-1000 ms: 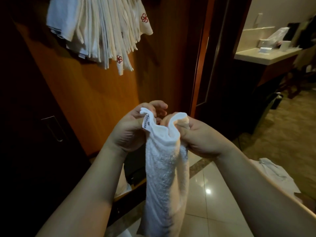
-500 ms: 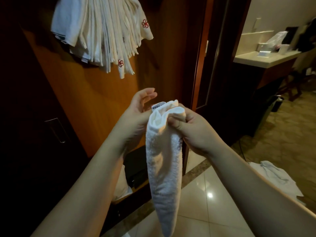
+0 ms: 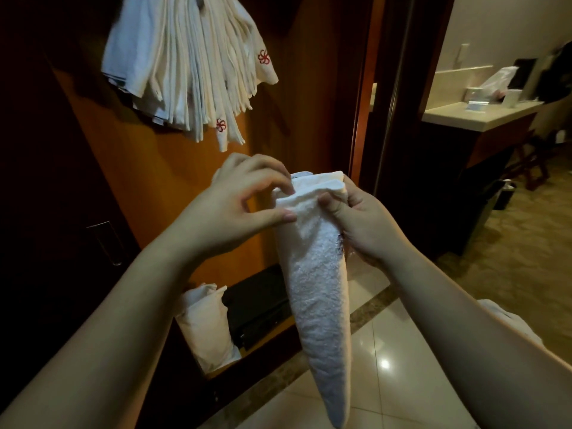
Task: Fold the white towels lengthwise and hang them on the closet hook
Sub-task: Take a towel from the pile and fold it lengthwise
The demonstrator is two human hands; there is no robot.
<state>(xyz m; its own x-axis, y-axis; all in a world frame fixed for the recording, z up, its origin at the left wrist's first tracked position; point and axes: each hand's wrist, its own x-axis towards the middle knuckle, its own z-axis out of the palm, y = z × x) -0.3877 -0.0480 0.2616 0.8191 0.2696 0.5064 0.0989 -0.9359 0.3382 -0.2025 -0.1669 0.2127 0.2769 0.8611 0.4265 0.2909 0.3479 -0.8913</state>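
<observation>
A white towel [image 3: 318, 292], folded into a narrow strip, hangs down in front of me. My right hand [image 3: 359, 224] grips its top end from the right, thumb pressed on the front layer. My left hand [image 3: 244, 199] pinches the top left edge between thumb and fingertips. A bunch of several white towels [image 3: 188, 66] with red flower marks hangs high on the orange wooden closet wall [image 3: 130, 168]; the hook itself is hidden behind them.
A white bag or pillow [image 3: 204, 323] and a dark box [image 3: 260, 308] sit on the closet floor. A dark closet door with a metal handle [image 3: 105, 243] stands left. More white cloth [image 3: 507, 320] lies on the tiled floor at right. A counter [image 3: 476, 116] stands far right.
My left hand let go of the towel, opened, then came back and now pinches the top edge. The towel's top has been brought together into a flatter fold and raised slightly.
</observation>
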